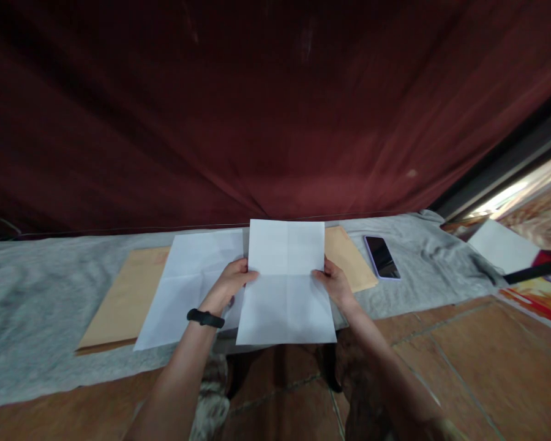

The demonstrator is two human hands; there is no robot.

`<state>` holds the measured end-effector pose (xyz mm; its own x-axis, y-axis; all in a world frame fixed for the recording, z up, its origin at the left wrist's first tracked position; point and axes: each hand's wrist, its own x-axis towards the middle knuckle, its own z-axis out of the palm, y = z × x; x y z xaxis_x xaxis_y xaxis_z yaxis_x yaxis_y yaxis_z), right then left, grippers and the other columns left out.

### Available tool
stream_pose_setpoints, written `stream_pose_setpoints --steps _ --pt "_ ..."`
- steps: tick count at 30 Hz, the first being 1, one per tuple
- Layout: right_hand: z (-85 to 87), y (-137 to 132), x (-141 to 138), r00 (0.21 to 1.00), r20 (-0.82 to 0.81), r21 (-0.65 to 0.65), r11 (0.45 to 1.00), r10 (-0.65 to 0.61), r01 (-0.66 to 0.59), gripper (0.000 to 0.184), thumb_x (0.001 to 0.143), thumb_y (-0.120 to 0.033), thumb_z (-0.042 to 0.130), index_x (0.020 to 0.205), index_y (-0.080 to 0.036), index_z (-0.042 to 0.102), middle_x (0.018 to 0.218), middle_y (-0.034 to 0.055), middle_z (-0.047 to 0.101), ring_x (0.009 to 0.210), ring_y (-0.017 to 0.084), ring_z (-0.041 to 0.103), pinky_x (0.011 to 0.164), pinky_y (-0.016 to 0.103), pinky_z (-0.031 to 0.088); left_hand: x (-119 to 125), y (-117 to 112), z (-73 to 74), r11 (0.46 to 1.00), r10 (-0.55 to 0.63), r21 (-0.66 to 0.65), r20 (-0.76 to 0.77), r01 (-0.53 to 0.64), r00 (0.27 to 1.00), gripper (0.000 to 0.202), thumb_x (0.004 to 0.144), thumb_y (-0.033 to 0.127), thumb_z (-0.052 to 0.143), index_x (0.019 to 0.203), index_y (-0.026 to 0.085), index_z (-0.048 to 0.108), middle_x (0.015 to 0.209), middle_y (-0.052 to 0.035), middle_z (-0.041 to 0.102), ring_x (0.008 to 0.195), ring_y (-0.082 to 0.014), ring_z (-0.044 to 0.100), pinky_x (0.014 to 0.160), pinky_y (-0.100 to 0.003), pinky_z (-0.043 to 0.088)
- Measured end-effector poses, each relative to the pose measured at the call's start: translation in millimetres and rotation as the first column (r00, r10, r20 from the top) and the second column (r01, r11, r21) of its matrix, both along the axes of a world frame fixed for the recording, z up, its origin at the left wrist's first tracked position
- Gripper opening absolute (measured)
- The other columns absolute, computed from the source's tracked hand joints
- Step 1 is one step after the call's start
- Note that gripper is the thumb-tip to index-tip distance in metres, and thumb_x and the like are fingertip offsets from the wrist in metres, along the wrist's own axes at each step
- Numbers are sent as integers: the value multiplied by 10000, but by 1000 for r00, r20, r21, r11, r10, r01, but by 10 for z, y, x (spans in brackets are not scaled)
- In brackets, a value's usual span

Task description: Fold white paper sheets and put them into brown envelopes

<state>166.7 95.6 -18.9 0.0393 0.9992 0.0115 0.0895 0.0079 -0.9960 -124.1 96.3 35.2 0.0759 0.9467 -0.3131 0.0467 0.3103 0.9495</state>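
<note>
Head view: both hands pinch creased sheet.

Your held sheet hides your fingers behind it; only the thumbs of your left hand and right hand show on its front. It also covers the right edge of the flat sheet and much of the right envelope. The flat sheet hides part of the left envelope. The phone shows a dark screen, nothing readable. At the right edge a bright printed thing is blurred and cut off, and both your forearms run out at the bottom edge
</note>
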Motion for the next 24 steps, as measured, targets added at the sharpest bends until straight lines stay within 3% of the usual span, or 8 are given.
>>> stream_pose_setpoints --steps 4,7,11,14,16,19,24 --pt "-3 -11 17 1000 2 -11 1000 -4 5 344 694 -450 687 935 -206 671 819 21 712 722 190 615 648 300 499 -29 0 -40 1000 14 -28 29 -13 999 365 538 274 806 868 155 705 760 -15 727 637 -162 608 566 -239 393" --pt "23 -48 24 997 -49 -98 994 -52 47 392 735 -453 659 1032 -197 672 812 22 702 676 173 609 589 275 491 -50 -5 -63 996 43 -84 99 -35 994 441 526 273 835 929 148 707 830 -31 750 687 -173 652 613 -252 463" --pt "128 -141 17 946 -291 -223 972 -140 75 563 754 -367 662 1294 -226 588 779 -7 697 602 150 614 531 244 482 -85 11 -89 980 78 -193 162 -45 984 510 475 238 877 943 146 697 808 -30 749 660 -174 676 594 -255 503" --pt "234 -205 19 865 -489 -241 970 -113 -10 696 693 -237 719 1366 -299 551 864 -26 736 645 144 658 557 229 500 -101 39 -104 951 170 -284 136 -126 976 545 468 158 874 972 157 666 745 3 718 596 -139 657 535 -215 484" --pt "290 -232 26 839 -542 -215 973 -48 -83 715 664 -188 750 1343 -332 580 964 -27 753 724 160 692 602 241 524 -103 53 -110 924 231 -336 112 -182 967 573 504 116 859 1030 169 638 731 21 701 579 -122 652 530 -199 485" --pt "316 -247 41 855 -517 -173 972 49 -160 559 659 -227 795 1200 -313 685 995 -17 756 802 194 709 694 287 550 -93 49 -113 912 251 -359 100 -200 963 595 562 106 850 1102 184 613 724 37 678 565 -109 645 519 -185 480" --pt "214 -237 97 951 -289 -136 979 107 -152 337 649 -322 816 976 -260 755 911 10 752 777 201 686 735 323 539 -51 -20 -81 935 204 -311 77 -171 976 661 591 142 851 1209 185 620 671 53 645 541 -108 631 462 -165 419"
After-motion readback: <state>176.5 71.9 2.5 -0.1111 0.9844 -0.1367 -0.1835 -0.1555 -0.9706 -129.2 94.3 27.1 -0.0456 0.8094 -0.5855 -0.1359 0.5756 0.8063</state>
